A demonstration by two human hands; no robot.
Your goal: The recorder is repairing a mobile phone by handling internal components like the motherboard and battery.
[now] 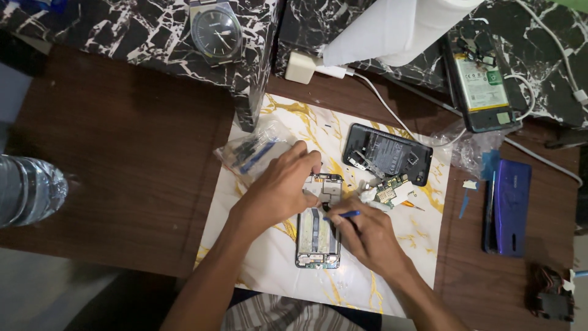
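- Left hand (pixel 283 184) is pressing down on the top of one opened phone (pixel 318 224), fingers closed over its upper edge.
- Right hand (pixel 367 233) is pinching one blue tool (pixel 344 214), tip touching the phone.
- Phone is lying on one marbled mat (pixel 269 270).
- One second opened phone (pixel 386 153) is lying beside, one circuit board (pixel 389 191) near it.
- One watch (pixel 215 30) is resting above.

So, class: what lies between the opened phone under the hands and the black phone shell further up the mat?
In the head view, a small green circuit board lies between the opened phone and the black shell.
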